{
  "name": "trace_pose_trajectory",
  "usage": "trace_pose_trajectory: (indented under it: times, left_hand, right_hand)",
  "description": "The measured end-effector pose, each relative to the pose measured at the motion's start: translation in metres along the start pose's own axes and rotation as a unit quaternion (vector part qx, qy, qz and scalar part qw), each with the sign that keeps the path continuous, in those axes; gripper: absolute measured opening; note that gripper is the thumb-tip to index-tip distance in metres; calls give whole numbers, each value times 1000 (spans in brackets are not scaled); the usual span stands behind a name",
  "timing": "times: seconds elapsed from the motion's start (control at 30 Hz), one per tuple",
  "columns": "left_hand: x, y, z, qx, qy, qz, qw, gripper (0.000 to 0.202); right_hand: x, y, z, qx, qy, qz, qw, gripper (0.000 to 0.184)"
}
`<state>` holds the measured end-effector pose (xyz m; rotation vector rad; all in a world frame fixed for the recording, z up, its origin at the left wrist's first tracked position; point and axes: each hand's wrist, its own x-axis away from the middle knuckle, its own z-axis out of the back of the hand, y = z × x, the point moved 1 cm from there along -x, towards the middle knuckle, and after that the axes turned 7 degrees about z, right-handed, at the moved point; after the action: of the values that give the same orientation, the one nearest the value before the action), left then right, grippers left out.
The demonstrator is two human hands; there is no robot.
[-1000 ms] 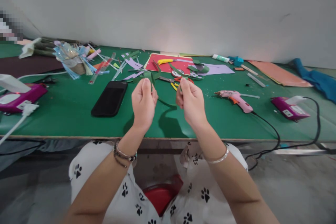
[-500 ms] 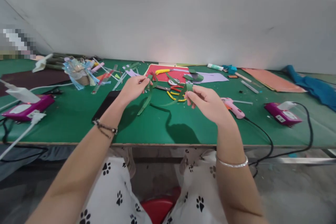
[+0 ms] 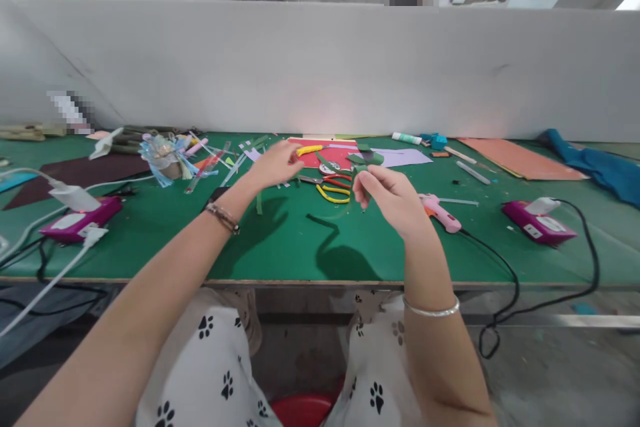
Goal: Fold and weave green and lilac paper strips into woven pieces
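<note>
The right hand (image 3: 383, 197) is nearer to the body; its thumb and fingers pinch a thin green paper strip (image 3: 355, 174), held up over the table (image 3: 280, 260), and most of it is hidden or blurred. The left hand (image 3: 275, 163) reaches farther, its fingers bent – whether they grip something, I cannot tell. In my judgement the work is only partly done: the paper is already cut into strips, but the held one is not joined to anything that I can see, so the fastening seems to be left. Now the count, from near to far. Beside the left forearm is one dark flat object (image 3: 215, 197), mostly covered; below the left hand, one short green piece (image 3: 259, 204). To the right of the right hand lies one pink glue gun (image 3: 443, 213). Between the hands are two pairs of handles, one yellow (image 3: 333, 200) and one red (image 3: 340, 183). Just by the left fingertips is one more yellow handle (image 3: 310, 149), on one red sheet (image 3: 325, 160). Beyond the right hand are some green curls (image 3: 367, 157) – overlapping, so I cannot count them – and farther, one glue tube (image 3: 406, 139).
</note>
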<state>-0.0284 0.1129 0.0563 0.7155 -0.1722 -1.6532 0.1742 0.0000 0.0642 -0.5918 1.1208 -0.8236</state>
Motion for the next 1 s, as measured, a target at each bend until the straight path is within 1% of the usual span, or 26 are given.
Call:
trace_pose_trajectory:
  times: [0.03, 0.07, 0.1, 0.13, 0.2, 0.23, 0.27, 0.33, 0.4, 0.47, 0.53, 0.57, 0.6, 0.63, 0.7, 0.77, 0.83, 0.87, 0.9, 0.93, 0.97, 1.0]
  left_hand:
    - [11, 10, -1, 59, -43, -48, 996, 21]
    - [24, 21, -1, 130, -105, -89, 982, 22]
    - [37, 32, -1, 197, -153, -112, 962, 21]
    - [50, 42, -1, 244, -185, -130, 943, 20]
    - [73, 59, 1, 292, -215, -177, 915, 14]
    - [83, 64, 1, 311, -233, -194, 901, 12]
    - [90, 66, 2, 332, -247, -195, 889, 11]
    - [99, 64, 3, 365, -247, -166, 882, 12]
    - [103, 56, 4, 374, -239, -129, 887, 14]
    - [105, 44, 6, 368, -241, -101, 892, 18]
    - [108, 34, 8, 362, -248, -79, 895, 21]
    - [109, 29, 9, 360, -252, -68, 896, 22]
    - [110, 26, 9, 359, -256, -59, 896, 21]
    - [111, 23, 9, 359, -259, -50, 895, 21]
    - [112, 19, 7, 367, -257, -32, 894, 20]
    - [111, 16, 4, 388, -244, -19, 889, 18]
    - [109, 14, 0, 413, -236, -9, 880, 17]
    - [108, 13, -2, 423, -241, -5, 874, 17]
    - [108, 12, -5, 430, -247, -2, 868, 17]
    - [107, 12, -7, 434, -254, 0, 864, 17]
    - [106, 12, -9, 434, -260, 0, 862, 16]
    - [105, 12, -12, 433, -264, 0, 862, 16]
  right_hand:
    - [-1, 0, -1, -10, -8, 3, 1000, 31]
    - [-1, 0, -3, -21, -20, 7, 1000, 32]
    - [-1, -2, -4, -35, -32, 13, 999, 33]
    - [-1, -3, -6, -48, -44, 18, 998, 34]
    - [1, -7, -7, -77, -58, 29, 995, 35]
    - [3, -9, -7, -93, -60, 34, 993, 34]
    - [4, -11, -7, -110, -56, 38, 992, 34]
    - [6, -12, -5, -143, -35, 47, 988, 32]
    - [7, -12, -1, -166, 2, 56, 985, 30]
    - [5, -9, 2, -174, 61, 59, 981, 29]
    - [3, -5, 5, -168, 124, 49, 977, 25]
    - [2, -4, 5, -159, 146, 40, 976, 22]
    - [2, -3, 5, -149, 155, 31, 976, 20]
    - [1, -4, 5, -140, 150, 25, 978, 19]
    - [1, -6, 3, -136, 107, 29, 984, 25]
    - [1, -9, 1, -146, 58, 44, 987, 39]
    - [1, -9, -1, -152, 36, 50, 987, 50]
    - [1, -7, -3, -149, 26, 47, 987, 50]
    - [0, -4, -5, -140, 7, 43, 989, 45]
    - [0, -1, -8, -124, -27, 38, 991, 37]
    - [0, 2, -11, -98, -77, 34, 992, 31]
    - [0, 5, -14, -66, -137, 33, 988, 32]
